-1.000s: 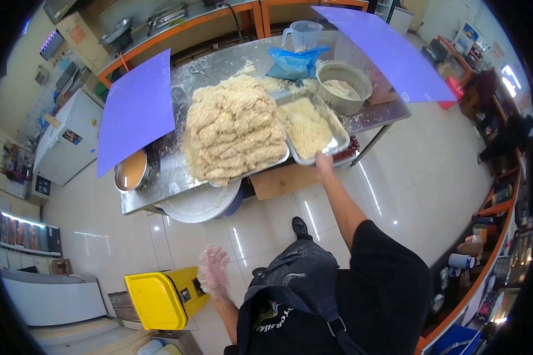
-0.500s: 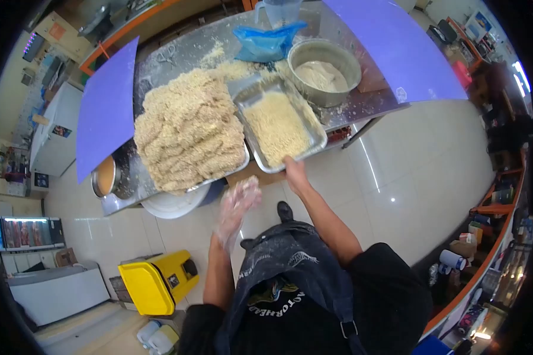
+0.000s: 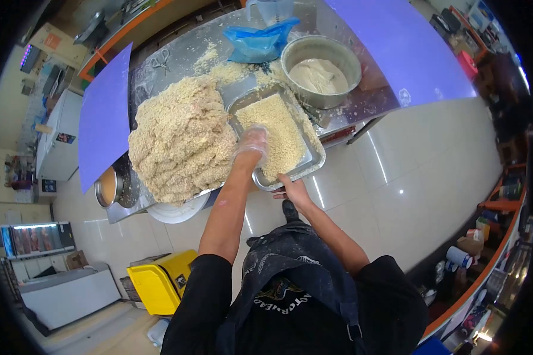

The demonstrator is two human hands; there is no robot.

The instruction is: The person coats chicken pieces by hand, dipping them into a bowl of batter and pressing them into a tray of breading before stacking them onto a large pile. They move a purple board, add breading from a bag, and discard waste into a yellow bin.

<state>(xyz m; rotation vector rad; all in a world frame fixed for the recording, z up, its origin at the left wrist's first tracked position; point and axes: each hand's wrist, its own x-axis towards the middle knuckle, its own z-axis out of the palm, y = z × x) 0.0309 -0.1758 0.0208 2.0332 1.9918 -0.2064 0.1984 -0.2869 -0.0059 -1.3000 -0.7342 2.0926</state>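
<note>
A metal tray of loose breadcrumbs [image 3: 307, 174] hangs over the near edge of the steel table [image 3: 361, 106]. My right hand [image 3: 292, 190] grips its near rim from below. My left hand [image 3: 251, 142], in a clear plastic glove, rests in the crumbs at the tray's left side, fingers curled; whether it holds any crumbs I cannot tell. To the left a second tray [image 3: 202, 192] carries a tall heap of breaded pieces [image 3: 180, 136].
A metal pot of pale batter [image 3: 321, 71] stands behind the crumb tray, with a blue plastic bag [image 3: 259, 42] beside it. Purple boards [image 3: 103, 115] flank the table. A small pot of orange liquid [image 3: 106, 186] sits at the left end. A yellow bin [image 3: 157, 281] stands on the floor.
My gloved left hand rose from my side and reached into the crumb tray. My right hand drew the tray toward me, over the table's edge. The view moved closer to the table.
</note>
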